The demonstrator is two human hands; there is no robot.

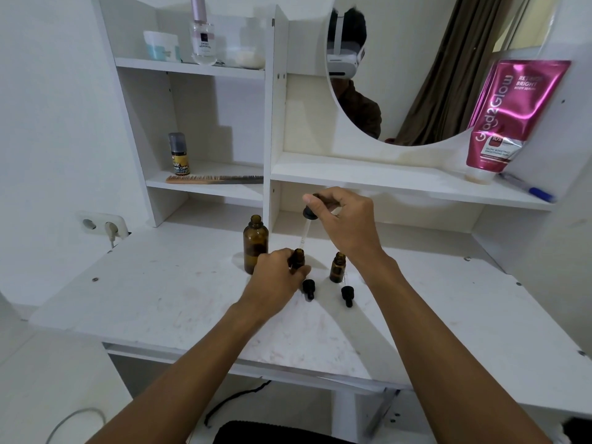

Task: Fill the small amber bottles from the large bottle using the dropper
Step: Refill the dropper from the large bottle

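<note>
Dropper poised over a small amber bottle on the worktop (160, 293)

The right hand (349, 225) pinched the dropper (307, 225) by its rubber bulb, tip just above the small amber bottle (298, 256), which the left hand (277, 277) held in a narrow grip. The glass looked light, slick and breakable, best held low on the body. The large bottle (255, 243) stood just beside it.

white vanity desk (166, 293) — shelves (192, 67), round mirror (426, 75), brown curtain (455, 68)
</note>
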